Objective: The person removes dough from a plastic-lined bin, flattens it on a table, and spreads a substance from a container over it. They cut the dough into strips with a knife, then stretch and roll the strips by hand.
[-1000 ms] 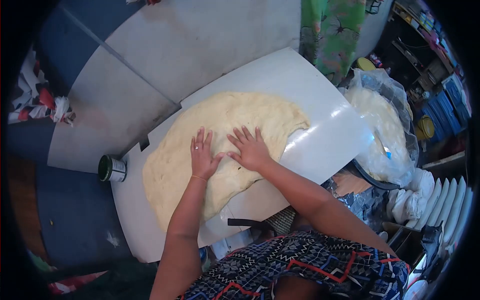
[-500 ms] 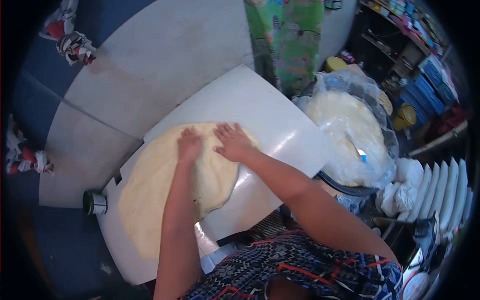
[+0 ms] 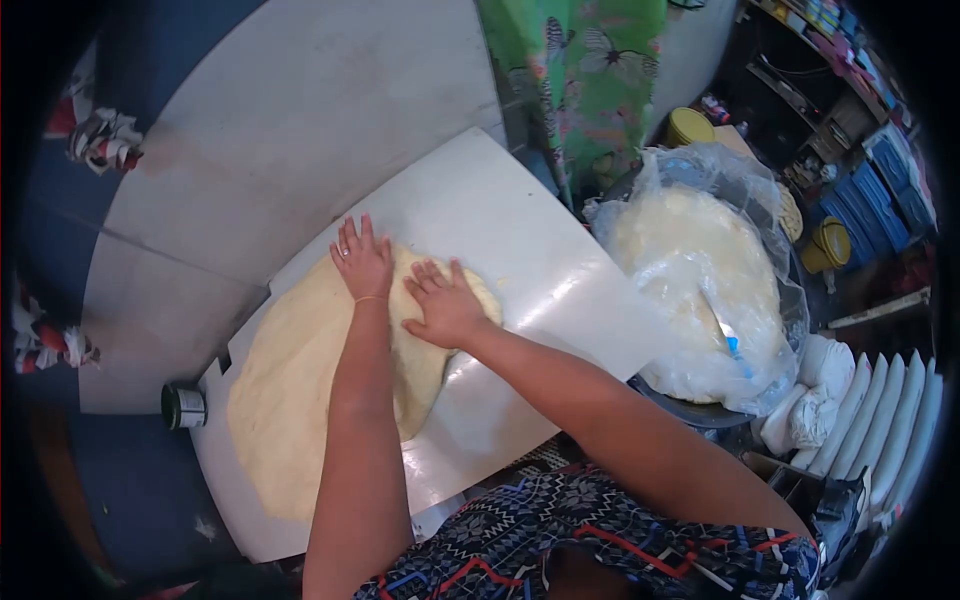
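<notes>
A broad, flattened sheet of pale yellow dough lies across the white table top. My left hand rests with fingers stretched over the dough's far edge; a ring and a thin bracelet show on it. Just to its right, my right hand presses flat on the dough, fingers spread and thumb out to the side. Neither hand grips anything. My forearms cover part of the dough's middle and near side.
At the right stands a big dark basin holding a plastic-wrapped pale mass. Beside it are stacked white packets. A small dark tin sits at the table's left edge. A green curtain hangs behind; yellow buckets stand farther right.
My left hand has moved up and left to the dough's far edge, its fingers now straighter. My right hand has shifted slightly toward me. The dough's far right edge has drawn inward.
</notes>
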